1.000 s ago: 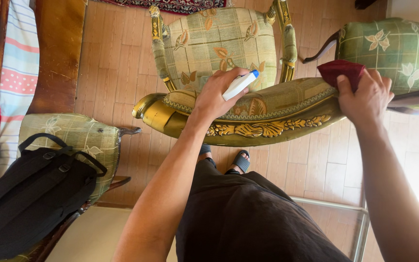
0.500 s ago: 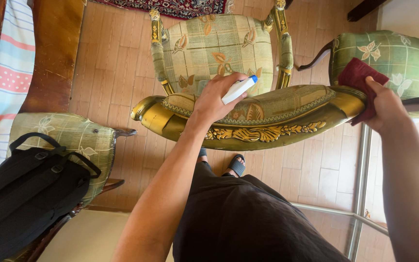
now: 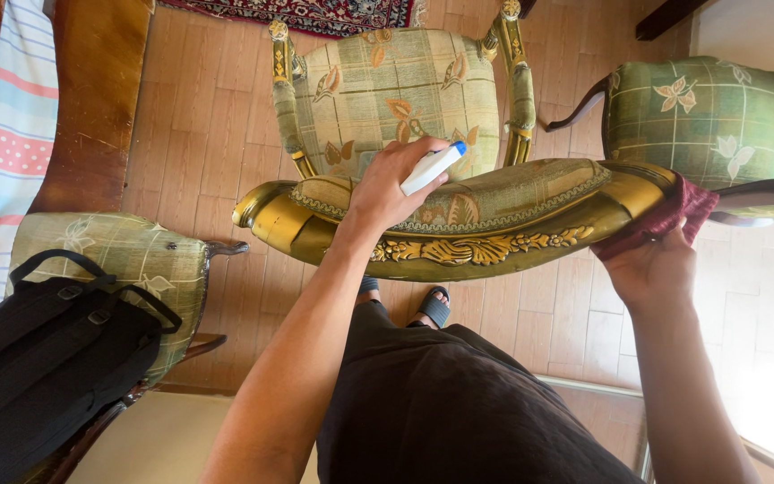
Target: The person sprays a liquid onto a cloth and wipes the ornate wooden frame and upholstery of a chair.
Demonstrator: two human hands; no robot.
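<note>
Bright daylight floods in from the right (floor (image 3: 772, 358) overexposed there), picture sharp, edges slightly bowed.

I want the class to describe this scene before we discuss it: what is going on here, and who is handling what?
A person stands behind a gilded armchair, looking down on its carved top rail. The left hand rests on the padded back and holds a white spray bottle with a blue tip. The right hand presses a dark red cloth against the right end of the gold frame, from below. Another chair holding a black backpack stands at the left, and a green cushioned chair at the right.
</note>
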